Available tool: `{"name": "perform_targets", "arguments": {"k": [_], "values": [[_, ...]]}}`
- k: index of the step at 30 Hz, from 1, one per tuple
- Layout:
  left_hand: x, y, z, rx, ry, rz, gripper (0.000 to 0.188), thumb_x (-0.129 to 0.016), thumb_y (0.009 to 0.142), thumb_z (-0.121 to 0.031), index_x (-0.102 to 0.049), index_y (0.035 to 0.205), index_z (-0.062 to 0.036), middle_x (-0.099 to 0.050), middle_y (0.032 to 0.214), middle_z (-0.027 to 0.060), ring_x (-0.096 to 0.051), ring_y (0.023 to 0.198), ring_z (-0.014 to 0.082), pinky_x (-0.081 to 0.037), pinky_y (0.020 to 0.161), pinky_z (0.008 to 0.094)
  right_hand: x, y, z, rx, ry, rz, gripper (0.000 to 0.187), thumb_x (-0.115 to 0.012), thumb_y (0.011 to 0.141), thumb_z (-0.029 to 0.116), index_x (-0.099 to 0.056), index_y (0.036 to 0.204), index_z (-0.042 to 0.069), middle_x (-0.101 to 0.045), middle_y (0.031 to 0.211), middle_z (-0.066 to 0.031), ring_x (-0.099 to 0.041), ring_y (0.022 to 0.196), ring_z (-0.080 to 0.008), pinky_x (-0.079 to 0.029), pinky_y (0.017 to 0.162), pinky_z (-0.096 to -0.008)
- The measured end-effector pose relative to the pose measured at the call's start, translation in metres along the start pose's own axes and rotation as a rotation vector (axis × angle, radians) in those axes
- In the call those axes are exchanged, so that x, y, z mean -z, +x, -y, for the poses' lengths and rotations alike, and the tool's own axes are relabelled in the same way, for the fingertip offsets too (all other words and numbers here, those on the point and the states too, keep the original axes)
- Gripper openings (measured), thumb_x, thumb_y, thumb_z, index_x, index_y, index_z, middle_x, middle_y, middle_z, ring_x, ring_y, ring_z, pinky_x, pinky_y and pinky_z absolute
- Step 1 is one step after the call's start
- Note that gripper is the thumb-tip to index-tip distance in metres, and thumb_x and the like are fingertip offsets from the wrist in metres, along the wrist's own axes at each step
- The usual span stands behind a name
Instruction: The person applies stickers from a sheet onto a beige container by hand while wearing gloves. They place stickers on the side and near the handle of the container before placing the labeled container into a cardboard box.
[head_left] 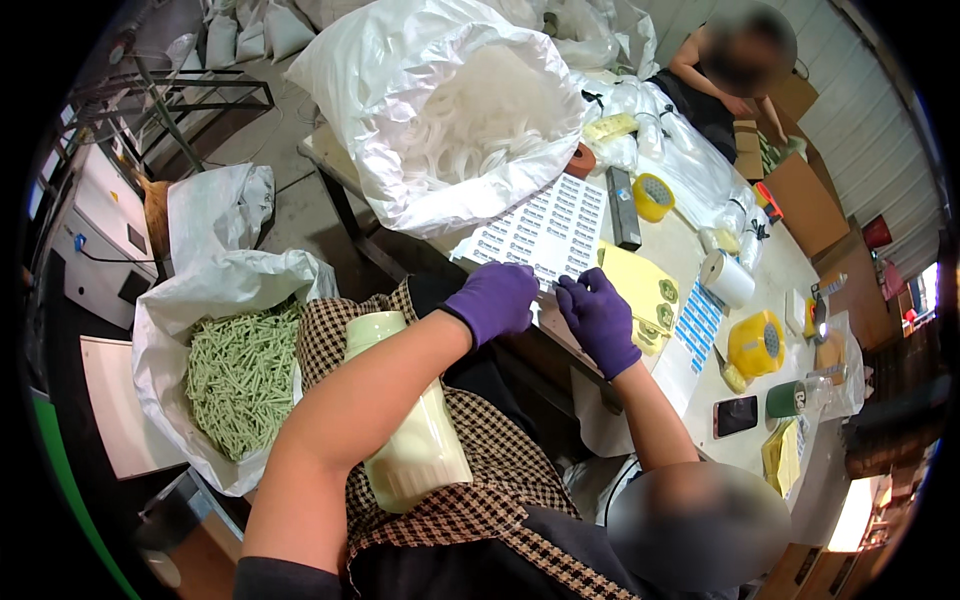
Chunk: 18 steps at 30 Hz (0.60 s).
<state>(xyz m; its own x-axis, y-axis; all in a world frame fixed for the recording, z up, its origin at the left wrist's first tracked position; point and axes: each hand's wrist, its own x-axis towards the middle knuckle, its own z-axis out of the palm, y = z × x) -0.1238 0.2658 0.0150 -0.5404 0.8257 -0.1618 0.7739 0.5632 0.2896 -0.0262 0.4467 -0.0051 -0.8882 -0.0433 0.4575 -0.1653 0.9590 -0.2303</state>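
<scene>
My left hand (pixel 492 303), in a purple glove, is at the near edge of a white sheet of printed labels (pixel 545 235), its fingers curled closed. My right hand (pixel 600 322), gloved alike, sits beside it with thumb and fingers pinched together by the sheet's corner. What either hand grips is hidden. A pale cream ribbed bottle-shaped container (pixel 425 465) rests on my lap against the checked apron (pixel 500 430), under my left forearm. Right of my right hand lie yellow sheets (pixel 630 275) with green shapes on them.
Behind the labels, a white sack (pixel 345 110) holds translucent rings. Green sticks (pixel 240 380) fill another sack (pixel 160 330) at my left. Rightward on the table (pixel 690 400) are blue labels (pixel 697 330), a white roll (pixel 728 278), yellow tape (pixel 757 343) and a phone (pixel 735 417). A person (pixel 690 75) sits beyond.
</scene>
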Motion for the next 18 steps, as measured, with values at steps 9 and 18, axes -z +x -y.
{"name": "perform_targets", "arguments": {"k": [9,18], "values": [[-0.001,0.005,0.002,0.008,-0.009,0.009,0.031,-0.071,0.080,-0.024,-0.069,0.105,-0.0053,-0.070,0.110,0.0150,-0.069,0.103,0.0336,-0.055,0.091,0.0437,-0.029,0.002,0.002,-0.065,-0.189,-0.074,0.017,-0.068,0.093,0.030,-0.073,0.089,0.015,-0.058,0.083,-0.0068,-0.064,0.073,-0.0259,-0.054,0.059,-0.0397],[0.041,-0.028,0.022,0.030,-0.174,-0.016,0.034,-0.065,0.087,-0.030,-0.071,0.112,-0.0080,-0.072,0.111,0.0169,-0.069,0.102,0.0359,-0.055,0.090,0.0453,0.006,0.042,-0.039,-0.530,0.759,-0.012,0.032,-0.052,0.102,0.014,-0.069,0.124,-0.002,-0.073,0.103,-0.0087,-0.061,0.084,-0.0171,-0.050,0.079,-0.0364]]}}
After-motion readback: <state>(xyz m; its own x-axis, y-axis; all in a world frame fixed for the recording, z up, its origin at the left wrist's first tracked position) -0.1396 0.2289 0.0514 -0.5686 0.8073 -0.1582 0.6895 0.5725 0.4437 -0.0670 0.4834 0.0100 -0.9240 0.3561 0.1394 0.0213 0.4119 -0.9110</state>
